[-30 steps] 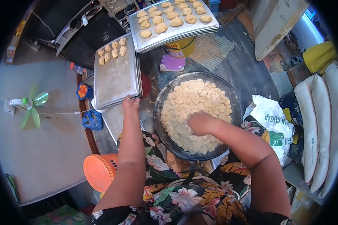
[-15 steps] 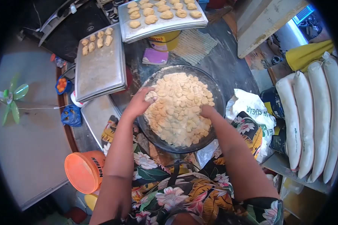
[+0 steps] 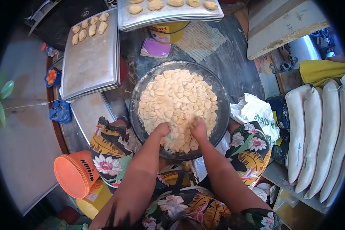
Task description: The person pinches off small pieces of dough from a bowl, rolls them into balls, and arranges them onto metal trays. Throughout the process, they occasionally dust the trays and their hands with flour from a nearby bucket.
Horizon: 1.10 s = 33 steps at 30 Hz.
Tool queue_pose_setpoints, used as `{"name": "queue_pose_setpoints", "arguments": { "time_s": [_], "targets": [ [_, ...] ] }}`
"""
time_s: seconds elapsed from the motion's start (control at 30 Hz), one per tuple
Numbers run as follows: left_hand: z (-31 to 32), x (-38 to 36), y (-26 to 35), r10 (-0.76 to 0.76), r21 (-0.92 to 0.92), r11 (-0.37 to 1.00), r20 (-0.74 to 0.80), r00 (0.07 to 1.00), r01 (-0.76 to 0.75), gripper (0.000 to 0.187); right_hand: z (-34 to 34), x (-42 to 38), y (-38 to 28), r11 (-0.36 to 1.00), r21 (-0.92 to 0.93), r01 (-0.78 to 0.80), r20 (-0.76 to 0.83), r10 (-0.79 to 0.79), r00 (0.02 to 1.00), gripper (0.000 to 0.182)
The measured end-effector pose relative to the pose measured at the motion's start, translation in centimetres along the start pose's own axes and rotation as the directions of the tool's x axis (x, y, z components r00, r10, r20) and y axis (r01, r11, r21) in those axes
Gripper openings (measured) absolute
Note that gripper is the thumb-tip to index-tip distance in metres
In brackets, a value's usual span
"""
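A wide dark basin holds a heap of small, pale, floured dough pieces. At the near side of the heap, my left hand is closed, its curled fingers pressed in among the pieces. Just to its right, my right hand is also closed, fingers curled around dough pieces and slightly blurred. The two hands are a short gap apart, and their fingertips are partly hidden by the dough. My knees in flowered cloth flank the basin.
Stacked metal trays with dough lumps stand left; more trays rest over a yellow bucket. A purple pad lies beside a textured mat. Orange bucket at lower left; sugar sack and long white sacks right.
Both hands have moved toward me, from the sides of the heap to its near edge, and closer together. My view has shifted, and the heap's surface looks more evenly spread.
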State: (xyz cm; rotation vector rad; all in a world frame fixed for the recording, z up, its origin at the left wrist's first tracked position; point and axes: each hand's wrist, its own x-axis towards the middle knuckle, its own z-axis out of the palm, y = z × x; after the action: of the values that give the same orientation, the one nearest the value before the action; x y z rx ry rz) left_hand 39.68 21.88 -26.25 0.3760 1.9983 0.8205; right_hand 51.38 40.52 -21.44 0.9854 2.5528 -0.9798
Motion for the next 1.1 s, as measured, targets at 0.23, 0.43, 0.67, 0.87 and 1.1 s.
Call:
{"name": "queue_pose_setpoints", "arguments": {
  "time_s": [0.23, 0.43, 0.67, 0.87, 1.1],
  "targets": [
    [-6.4, -6.1, 12.9, 0.139, 0.54, 0.826, 0.087, 0.987, -0.164, 0.034, 1.1, 0.1, 2.1, 0.832, -0.44, 0.339, -0.016, -0.385, 0.923, 0.066],
    [-11.6, -12.9, 19.5, 0.381, 0.479, 0.806, 0.028, 0.924, -0.347, 0.039, 2.3, -0.8, -1.3, 0.96, -0.057, -0.274, -0.135, 0.265, 0.955, 0.078],
    [-11.8, -11.1, 20.4, 0.219, 0.628, 0.742, 0.106, 0.97, -0.236, 0.042, 2.3, -0.1, -2.4, 0.881, 0.144, -0.45, -0.09, 0.464, 0.881, 0.084],
    [-14.6, -10.5, 20.9, 0.314, 0.551, 0.777, 0.078, 0.946, -0.304, 0.045, 1.6, 1.6, -4.2, 0.892, 0.207, -0.403, 0.065, 0.398, 0.915, 0.078],
    [-17.5, -12.0, 22.8, 0.352, 0.5, 0.813, -0.018, 0.936, -0.297, 0.045, 2.1, 0.6, -5.7, 0.96, -0.065, -0.272, -0.015, 0.272, 0.962, 0.071]
  ]
}}
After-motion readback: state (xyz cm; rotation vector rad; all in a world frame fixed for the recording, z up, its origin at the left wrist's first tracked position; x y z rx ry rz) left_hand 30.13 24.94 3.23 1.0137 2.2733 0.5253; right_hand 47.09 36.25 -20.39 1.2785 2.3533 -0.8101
